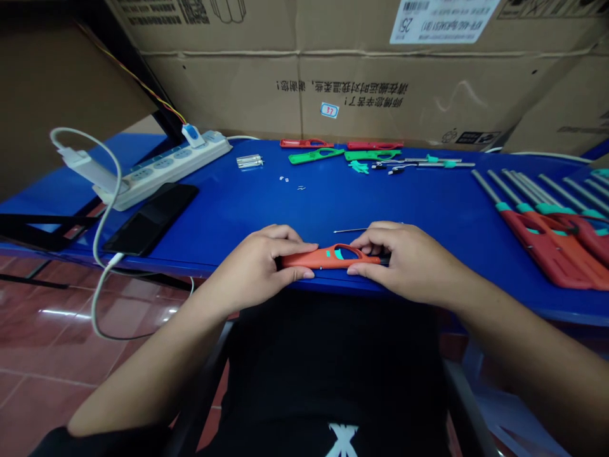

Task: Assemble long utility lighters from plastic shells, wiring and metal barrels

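An orange lighter casing (316, 257) with a trigger opening and small teal parts lies level at the front edge of the blue table. My left hand (264, 263) grips its wide left end between thumb and fingers. Around its narrow right end, my right hand (399, 257) is closed, and a dark tip shows beside the fingers. Just behind the casing, a thin metal rod (351, 230) lies on the table, partly hidden by my right hand.
Red casing halves (307, 143), green casing halves (316, 155) and teal pieces (359, 166) lie at the back. Long-necked lighters (542, 244) are spread at the right. A phone (151, 218) and power strip (166, 166) with cables occupy the left. A cardboard box (238, 89) stands behind.
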Demonstrator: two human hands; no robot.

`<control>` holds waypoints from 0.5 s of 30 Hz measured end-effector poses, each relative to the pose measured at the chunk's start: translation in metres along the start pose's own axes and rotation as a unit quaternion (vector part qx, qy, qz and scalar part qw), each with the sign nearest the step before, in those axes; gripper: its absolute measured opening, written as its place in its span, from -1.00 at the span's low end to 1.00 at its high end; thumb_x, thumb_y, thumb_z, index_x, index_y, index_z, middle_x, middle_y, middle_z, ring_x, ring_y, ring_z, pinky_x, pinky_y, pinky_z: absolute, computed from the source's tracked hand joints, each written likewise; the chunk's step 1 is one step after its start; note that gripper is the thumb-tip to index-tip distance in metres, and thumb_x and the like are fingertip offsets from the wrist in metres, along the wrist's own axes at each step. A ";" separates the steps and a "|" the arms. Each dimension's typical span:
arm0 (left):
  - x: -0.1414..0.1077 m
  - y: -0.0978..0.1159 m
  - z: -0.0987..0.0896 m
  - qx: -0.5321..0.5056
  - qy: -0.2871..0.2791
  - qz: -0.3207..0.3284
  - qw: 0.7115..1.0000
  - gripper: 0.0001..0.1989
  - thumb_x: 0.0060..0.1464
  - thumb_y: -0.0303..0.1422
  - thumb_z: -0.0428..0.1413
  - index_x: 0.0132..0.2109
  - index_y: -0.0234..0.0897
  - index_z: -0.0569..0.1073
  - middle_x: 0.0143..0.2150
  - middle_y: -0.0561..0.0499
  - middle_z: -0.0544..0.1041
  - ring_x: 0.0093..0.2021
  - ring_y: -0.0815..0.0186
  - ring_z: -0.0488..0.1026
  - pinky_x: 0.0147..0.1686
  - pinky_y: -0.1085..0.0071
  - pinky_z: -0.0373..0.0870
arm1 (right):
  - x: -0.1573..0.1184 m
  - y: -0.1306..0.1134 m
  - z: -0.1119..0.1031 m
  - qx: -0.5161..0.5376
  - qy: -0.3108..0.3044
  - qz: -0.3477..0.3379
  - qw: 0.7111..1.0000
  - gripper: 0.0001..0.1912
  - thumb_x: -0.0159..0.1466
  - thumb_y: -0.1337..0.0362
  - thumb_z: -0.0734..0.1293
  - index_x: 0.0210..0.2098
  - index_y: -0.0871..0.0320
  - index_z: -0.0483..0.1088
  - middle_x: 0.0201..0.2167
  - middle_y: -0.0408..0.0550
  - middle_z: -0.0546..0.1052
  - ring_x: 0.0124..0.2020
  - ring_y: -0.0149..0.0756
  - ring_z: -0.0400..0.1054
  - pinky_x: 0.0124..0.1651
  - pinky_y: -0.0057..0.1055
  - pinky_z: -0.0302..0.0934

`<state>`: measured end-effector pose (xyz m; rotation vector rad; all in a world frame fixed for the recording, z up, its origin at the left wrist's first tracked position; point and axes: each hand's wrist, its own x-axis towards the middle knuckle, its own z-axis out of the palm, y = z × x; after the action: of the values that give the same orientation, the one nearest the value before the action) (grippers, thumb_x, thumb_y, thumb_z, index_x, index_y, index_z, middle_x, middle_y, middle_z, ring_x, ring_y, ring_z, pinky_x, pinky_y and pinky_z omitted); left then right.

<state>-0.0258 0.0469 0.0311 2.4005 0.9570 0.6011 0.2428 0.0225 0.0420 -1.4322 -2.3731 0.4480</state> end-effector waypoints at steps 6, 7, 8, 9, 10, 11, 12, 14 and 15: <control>-0.002 0.001 0.003 0.017 0.015 0.020 1.000 -0.64 0.21 -0.27 0.22 0.14 -0.19 0.54 -0.10 -0.05 0.53 -0.10 0.24 0.45 -0.04 0.23 0.42 | -0.021 -0.001 0.011 -0.173 0.067 -0.111 0.976 -0.65 0.41 0.16 0.26 0.03 0.24 0.52 -0.19 0.12 0.60 -0.17 -0.09 0.43 -0.08 -0.17 0.29; -0.002 0.001 0.003 0.020 0.015 0.023 0.999 -0.64 0.21 -0.27 0.21 0.14 -0.19 0.54 -0.09 -0.05 0.53 -0.10 0.24 0.45 -0.03 0.23 0.42 | -0.023 -0.001 0.012 -0.167 0.075 -0.116 0.976 -0.65 0.42 0.19 0.24 0.07 0.21 0.51 -0.17 0.11 0.59 -0.16 -0.11 0.43 -0.07 -0.17 0.29; -0.002 0.001 0.002 0.021 0.015 0.023 0.999 -0.64 0.21 -0.27 0.21 0.13 -0.19 0.54 -0.09 -0.05 0.53 -0.09 0.23 0.45 -0.03 0.23 0.42 | -0.024 0.000 0.013 -0.147 0.081 -0.111 0.980 -0.67 0.41 0.22 0.25 0.07 0.18 0.50 -0.16 0.08 0.59 -0.16 -0.14 0.43 -0.07 -0.19 0.30; -0.002 0.001 0.002 0.019 0.013 0.023 0.999 -0.65 0.22 -0.27 0.21 0.13 -0.18 0.54 -0.09 -0.05 0.53 -0.09 0.23 0.45 -0.03 0.23 0.42 | -0.023 0.000 0.014 -0.120 0.082 -0.102 0.984 -0.69 0.40 0.23 0.26 0.06 0.14 0.52 -0.16 0.05 0.58 -0.17 -0.17 0.42 -0.07 -0.21 0.30; -0.002 0.002 0.002 0.016 0.010 0.022 1.000 -0.65 0.22 -0.26 0.21 0.13 -0.18 0.54 -0.09 -0.05 0.52 -0.08 0.23 0.45 -0.03 0.23 0.42 | -0.022 0.000 0.014 -0.094 0.082 -0.091 0.988 -0.71 0.38 0.23 0.28 0.02 0.11 0.53 -0.17 0.03 0.58 -0.18 -0.19 0.42 -0.06 -0.21 0.30; -0.002 0.002 0.001 0.014 0.007 0.021 1.000 -0.65 0.22 -0.26 0.20 0.13 -0.17 0.54 -0.09 -0.05 0.52 -0.07 0.22 0.45 -0.03 0.23 0.42 | -0.021 -0.001 0.015 -0.073 0.084 -0.082 0.990 -0.73 0.37 0.22 0.30 -0.02 0.10 0.55 -0.18 0.01 0.57 -0.18 -0.20 0.41 -0.05 -0.21 0.30; -0.002 0.002 0.001 0.013 0.005 0.021 1.000 -0.65 0.22 -0.26 0.20 0.13 -0.17 0.53 -0.08 -0.05 0.52 -0.07 0.22 0.45 -0.03 0.23 0.42 | -0.019 -0.001 0.015 -0.061 0.088 -0.076 0.991 -0.76 0.35 0.21 0.31 -0.07 0.09 0.58 -0.19 0.01 0.57 -0.19 -0.20 0.41 -0.04 -0.20 0.30; -0.002 0.002 0.001 0.015 0.004 0.024 1.000 -0.65 0.24 -0.26 0.18 0.14 -0.16 0.53 -0.08 -0.05 0.52 -0.07 0.22 0.45 -0.03 0.23 0.41 | -0.014 -0.003 0.014 -0.061 0.096 -0.076 0.991 -0.79 0.33 0.20 0.33 -0.16 0.09 0.60 -0.18 0.01 0.56 -0.19 -0.19 0.40 -0.05 -0.18 0.28; -0.002 0.002 0.001 0.018 0.003 0.026 0.999 -0.65 0.24 -0.26 0.18 0.14 -0.16 0.52 -0.08 -0.05 0.52 -0.08 0.22 0.45 -0.04 0.23 0.41 | -0.013 -0.004 0.014 -0.067 0.097 -0.080 0.990 -0.79 0.32 0.19 0.33 -0.17 0.09 0.61 -0.17 0.02 0.56 -0.18 -0.18 0.39 -0.06 -0.18 0.28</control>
<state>-0.0251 0.0439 0.0309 2.4637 0.9182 0.6146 0.2389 0.0081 0.0300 -1.2632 -2.3723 0.1033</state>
